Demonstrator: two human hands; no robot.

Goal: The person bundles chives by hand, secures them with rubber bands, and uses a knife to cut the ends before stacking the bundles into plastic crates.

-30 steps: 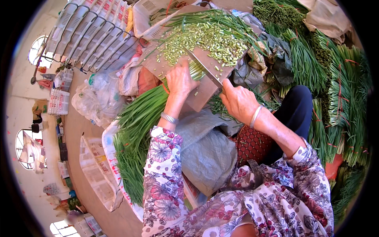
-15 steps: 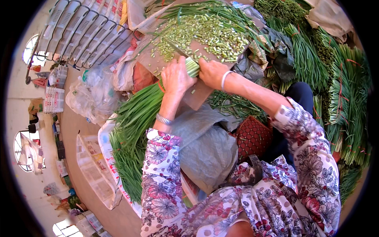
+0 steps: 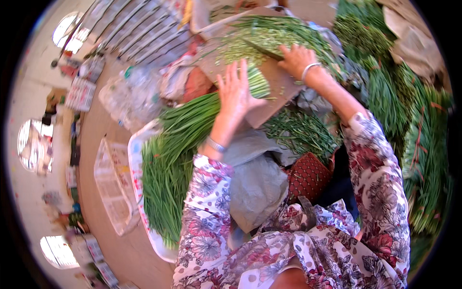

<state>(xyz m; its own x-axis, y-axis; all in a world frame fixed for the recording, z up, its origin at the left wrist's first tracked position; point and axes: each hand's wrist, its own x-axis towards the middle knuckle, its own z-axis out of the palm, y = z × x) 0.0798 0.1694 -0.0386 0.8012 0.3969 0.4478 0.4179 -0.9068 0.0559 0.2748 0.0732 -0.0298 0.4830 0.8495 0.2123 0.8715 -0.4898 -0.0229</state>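
My left hand [image 3: 234,91] lies with spread, stretched fingers over a bunch of garlic chives [image 3: 259,82], the pale cut ends pointing to the right. Its long green leaves trail back under my wrist into a white tub [image 3: 135,161] at my left. In my right hand [image 3: 297,63] is the handle of a knife [image 3: 262,50]; the blade points to the far left, apart from the bunch. Beneath is a brown cutting board [image 3: 284,89]. Chopped pale green pieces [image 3: 231,47] cover its far part, with long leaves lying along the far edge.
Tied green bundles [image 3: 421,144] are stacked at the right. Loose green stalks [image 3: 301,130] lie below the board, beside a red quilted item [image 3: 310,178]. Grey plastic sheeting [image 3: 257,185] covers my lap. Clear bags [image 3: 130,101], a plastic crate [image 3: 113,188] and a wire rack [image 3: 139,36] stand left.
My left hand has loosened from its grip round the bunch and spread its fingers. My right hand has moved the knife away from the cut ends, to the far right. The view has shifted.
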